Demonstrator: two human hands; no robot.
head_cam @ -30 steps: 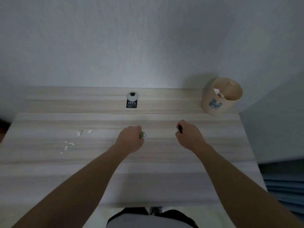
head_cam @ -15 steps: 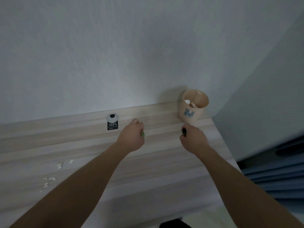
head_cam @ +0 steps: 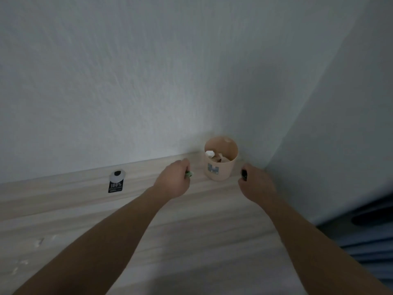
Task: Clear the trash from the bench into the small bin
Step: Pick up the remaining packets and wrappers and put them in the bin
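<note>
While the bin (head_cam: pixel 225 171) stands far right on the counter (head_cam: pixel 202 231), left grip (head_cam: pixel 173 180) pinches a green scrap (head_cam: pixel 189 173) just left of it; right grip (head_cam: pixel 255 185) clasps a dark scrap (head_cam: pixel 244 174) just right.

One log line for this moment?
left grip: holds green scrap | right grip: holds dark scrap | bin: between grips | bench: white bits

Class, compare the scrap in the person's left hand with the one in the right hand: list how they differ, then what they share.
Colour: the green scrap is in the left hand; the black piece in the right hand. Pose: the green scrap pokes sideways toward the small bin; the black piece sticks upward. Side: green scrap left of the bin, black piece right. Shared: both small, each gripped in a hand beside the bin.
</note>
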